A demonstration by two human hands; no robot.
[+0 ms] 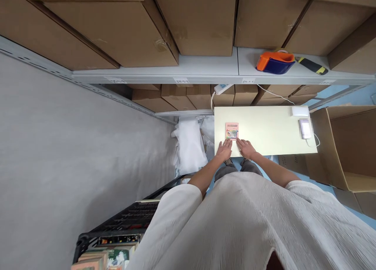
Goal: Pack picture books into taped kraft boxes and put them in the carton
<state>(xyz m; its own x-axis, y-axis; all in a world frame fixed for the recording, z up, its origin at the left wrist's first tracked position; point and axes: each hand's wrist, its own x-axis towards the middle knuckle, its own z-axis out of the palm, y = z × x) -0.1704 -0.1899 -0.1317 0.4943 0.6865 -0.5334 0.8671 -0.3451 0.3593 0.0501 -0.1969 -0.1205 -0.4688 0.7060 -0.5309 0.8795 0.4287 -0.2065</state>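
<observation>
A small pink booklet (232, 130) lies flat near the left end of a pale yellow table (270, 131). My left hand (224, 149) rests flat on the table just below the booklet, fingers stretched out toward its lower edge. My right hand (245, 147) lies beside it, fingers also extended and pointing at the booklet's lower right corner. Neither hand holds anything.
A white device (300, 111) and a phone (305, 128) with a cable sit at the table's right end. An orange and blue tape dispenser (275, 62) and a cutter (311, 65) lie on the shelf. An open cardboard box (343, 144) stands right. A black crate of books (111, 242) is lower left.
</observation>
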